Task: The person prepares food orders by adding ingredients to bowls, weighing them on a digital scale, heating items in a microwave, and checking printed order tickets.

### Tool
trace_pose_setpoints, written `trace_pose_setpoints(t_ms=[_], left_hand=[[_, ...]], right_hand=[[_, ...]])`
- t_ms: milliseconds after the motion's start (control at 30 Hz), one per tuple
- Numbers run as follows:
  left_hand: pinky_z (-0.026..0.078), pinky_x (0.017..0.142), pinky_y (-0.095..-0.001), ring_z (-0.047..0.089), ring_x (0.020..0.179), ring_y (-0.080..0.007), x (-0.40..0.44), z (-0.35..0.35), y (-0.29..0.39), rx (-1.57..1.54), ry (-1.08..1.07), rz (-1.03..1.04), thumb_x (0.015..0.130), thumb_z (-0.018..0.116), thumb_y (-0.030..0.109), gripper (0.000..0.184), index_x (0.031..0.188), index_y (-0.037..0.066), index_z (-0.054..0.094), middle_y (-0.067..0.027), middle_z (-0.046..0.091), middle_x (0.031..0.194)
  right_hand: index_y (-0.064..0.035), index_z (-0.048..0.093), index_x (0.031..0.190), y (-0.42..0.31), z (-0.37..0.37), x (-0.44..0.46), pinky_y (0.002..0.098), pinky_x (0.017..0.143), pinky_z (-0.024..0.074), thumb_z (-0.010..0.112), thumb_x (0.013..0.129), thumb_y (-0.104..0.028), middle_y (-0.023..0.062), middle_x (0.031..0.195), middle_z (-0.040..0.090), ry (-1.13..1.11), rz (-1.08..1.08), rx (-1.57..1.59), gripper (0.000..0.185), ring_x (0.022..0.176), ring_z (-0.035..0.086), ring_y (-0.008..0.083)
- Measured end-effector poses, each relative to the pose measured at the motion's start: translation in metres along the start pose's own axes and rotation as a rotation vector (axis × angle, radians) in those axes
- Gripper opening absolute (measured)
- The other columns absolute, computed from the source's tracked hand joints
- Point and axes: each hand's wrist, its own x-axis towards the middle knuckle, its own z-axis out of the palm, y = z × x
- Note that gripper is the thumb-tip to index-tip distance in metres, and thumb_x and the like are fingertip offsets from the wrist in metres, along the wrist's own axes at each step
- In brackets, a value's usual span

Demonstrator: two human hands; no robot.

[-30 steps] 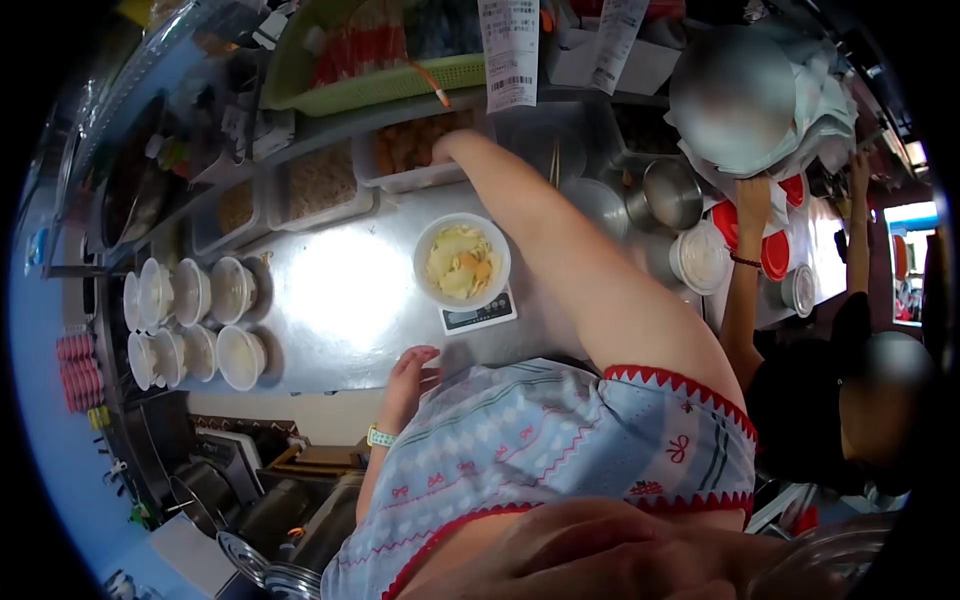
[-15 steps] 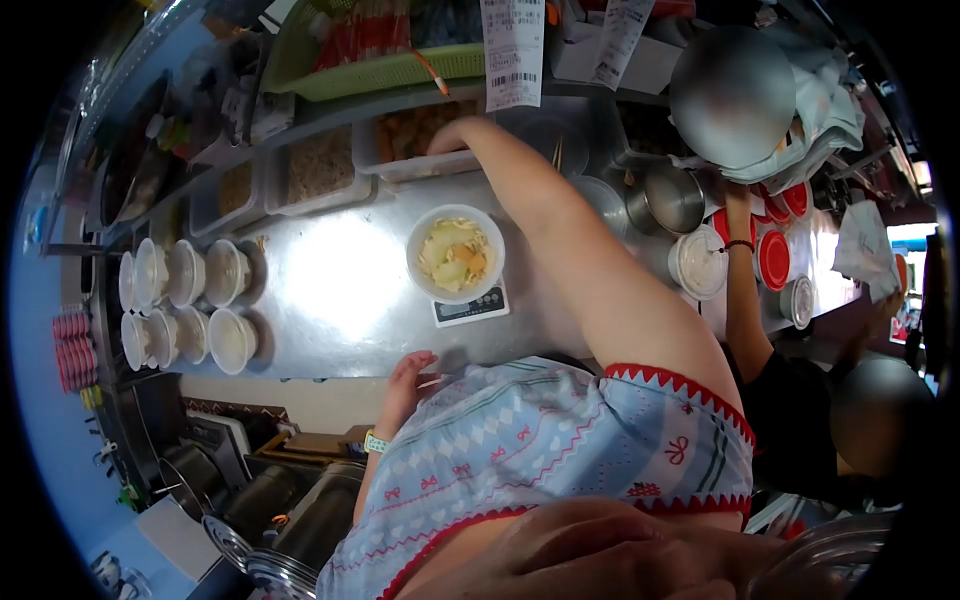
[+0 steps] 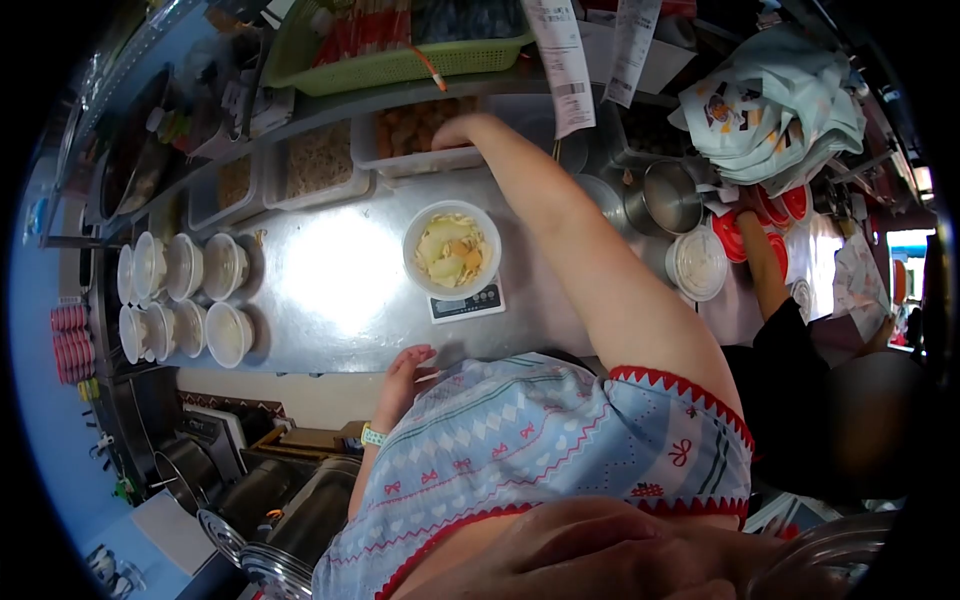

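Observation:
My right hand [image 3: 462, 131] reaches over the front rim into a clear tub [image 3: 420, 165] of orange-brown chunks [image 3: 405, 128]. Its fingers are hidden down among them. Close to my apron, at the front edge of the steel counter, my left hand [image 3: 402, 372] hovers with fingers loosely bent and apart, nothing visible in it. Between the hands, a white bowl [image 3: 410, 265] rests on a small digital scale [image 3: 468, 303]. Pale green slices, yellowish strips and a few orange pieces [image 3: 452, 250] lie in the bowl.
Two rows of stacked white bowls [image 3: 230, 335] stand at the left. Tubs of shredded food [image 3: 318, 165] line the back under a green basket [image 3: 440, 62]. Paper receipts [image 3: 562, 70] hang down. A metal pot [image 3: 668, 198] and white tub [image 3: 697, 263] sit right, near a co-worker's arm [image 3: 765, 265].
My right hand stays in the tub and my left hand barely shifts. The hanging receipts swing right. The co-worker's arm has moved down onto the red lids.

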Motion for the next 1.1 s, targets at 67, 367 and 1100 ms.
trace_pose_setpoints(t_ms=[67, 367, 1100], left_hand=[[0.049, 0.086, -0.0365, 0.059, 0.097, -0.0203, 0.001, -0.001, -0.001, 0.001, 0.000, -0.004, 0.100, 0.046, 0.032, 0.032, 0.122, 0.009, 0.052, -0.0054, 0.057, 0.123], [0.051, 0.085, -0.0331, 0.060, 0.098, -0.0204, -0.002, 0.002, 0.001, -0.004, 0.000, 0.007, 0.098, 0.046, 0.026, 0.030, 0.122, 0.009, 0.053, -0.0065, 0.058, 0.122], [0.050, 0.083, -0.0339, 0.059, 0.095, -0.0169, 0.040, -0.015, -0.010, 0.090, -0.067, 0.176, 0.100, 0.040, 0.045, 0.042, 0.119, 0.011, 0.055, -0.0042, 0.060, 0.114]], right_hand=[[-0.0119, 0.068, 0.112, 0.025, 0.004, 0.059, 0.0363, 0.091, 0.0449, 0.068, 0.077, -0.043, 0.0063, 0.118, 0.065, 0.030, -0.117, -0.063, 0.047, 0.105, 0.059, 0.0206], [-0.0109, 0.067, 0.110, -0.001, 0.011, -0.034, 0.0305, 0.072, 0.0484, 0.064, 0.084, -0.036, 0.0037, 0.098, 0.068, 0.457, -0.316, 0.076, 0.036, 0.085, 0.061, 0.0153], [-0.0134, 0.071, 0.093, 0.020, 0.233, -0.159, 0.0411, 0.084, 0.0480, 0.057, 0.081, -0.018, 0.0094, 0.095, 0.066, 0.619, -0.672, -0.313, 0.019, 0.095, 0.061, 0.0293]])
